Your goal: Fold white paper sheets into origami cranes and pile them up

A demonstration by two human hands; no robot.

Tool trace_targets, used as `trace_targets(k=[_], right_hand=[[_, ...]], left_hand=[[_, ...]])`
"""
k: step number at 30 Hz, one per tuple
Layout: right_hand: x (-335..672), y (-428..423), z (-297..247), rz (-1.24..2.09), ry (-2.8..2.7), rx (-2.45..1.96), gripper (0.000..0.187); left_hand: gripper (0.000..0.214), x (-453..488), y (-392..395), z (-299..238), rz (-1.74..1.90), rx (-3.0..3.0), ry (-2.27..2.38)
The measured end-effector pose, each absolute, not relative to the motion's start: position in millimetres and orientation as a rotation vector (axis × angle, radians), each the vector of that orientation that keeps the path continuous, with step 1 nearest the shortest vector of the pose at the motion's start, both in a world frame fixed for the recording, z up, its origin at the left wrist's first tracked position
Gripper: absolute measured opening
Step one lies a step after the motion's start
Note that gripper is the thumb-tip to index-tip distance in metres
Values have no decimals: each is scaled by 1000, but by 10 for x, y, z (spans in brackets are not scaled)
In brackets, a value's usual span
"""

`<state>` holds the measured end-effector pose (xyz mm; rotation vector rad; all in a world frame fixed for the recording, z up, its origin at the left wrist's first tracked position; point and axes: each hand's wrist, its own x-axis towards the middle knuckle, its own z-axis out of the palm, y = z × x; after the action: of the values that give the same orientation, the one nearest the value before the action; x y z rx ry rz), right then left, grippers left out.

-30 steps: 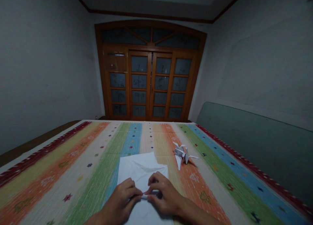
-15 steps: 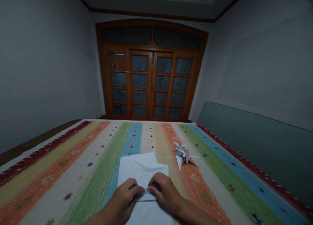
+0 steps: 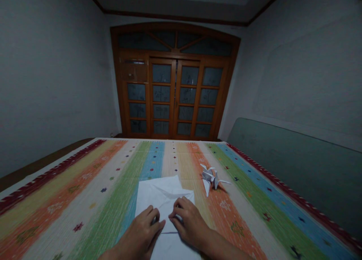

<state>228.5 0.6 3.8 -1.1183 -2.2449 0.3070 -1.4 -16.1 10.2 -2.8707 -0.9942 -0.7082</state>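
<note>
A white sheet of paper [image 3: 160, 194] lies on the striped cloth close to me, its far corner folded up. Both hands rest on its near part, side by side. My left hand [image 3: 141, 233] presses down on the paper with its fingers held together, fingertips pointing right. My right hand [image 3: 189, 223] has its fingers curled and pressed onto the paper along a dark crease line, fingertips almost touching the left hand's. A small folded white paper figure [image 3: 211, 178] with pointed wings stands on the cloth to the right of the sheet, apart from both hands.
A cloth with long coloured stripes [image 3: 85, 192] covers the wide surface in front of me. A grey-green panel [image 3: 296, 165] runs along its right side. A wooden door with glass panes [image 3: 172, 98] stands in the far wall.
Both hands slid a little toward me along the paper, and the pinch on the small raised fold became a flat press. A dark crease line shows between them.
</note>
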Motion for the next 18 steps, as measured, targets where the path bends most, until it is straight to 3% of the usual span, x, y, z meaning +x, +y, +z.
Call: trace_targets(k=[3,6,8,11,18], right_hand=[[2289,-72,58,221,-2334,-1096,11],[2297,-146,77,186,-2432,-1080,22],[2303,-166,84,194,-2470,-1078,30],[2310,-150,83,219,-2465,-1086,26],[2315,-74,17,230,-2412,-979,34]], left_hand=[[48,-61,-158,-3,-631,-2825,-924],[59,-81,-165,-82,-633,-2809,-942],[52,-70,-176,-69,-694,-2845,-1007],[33,-46,-184,19,-824,-2960,-1153],[28,-111,-52,1,-1308,-3104,-1112]])
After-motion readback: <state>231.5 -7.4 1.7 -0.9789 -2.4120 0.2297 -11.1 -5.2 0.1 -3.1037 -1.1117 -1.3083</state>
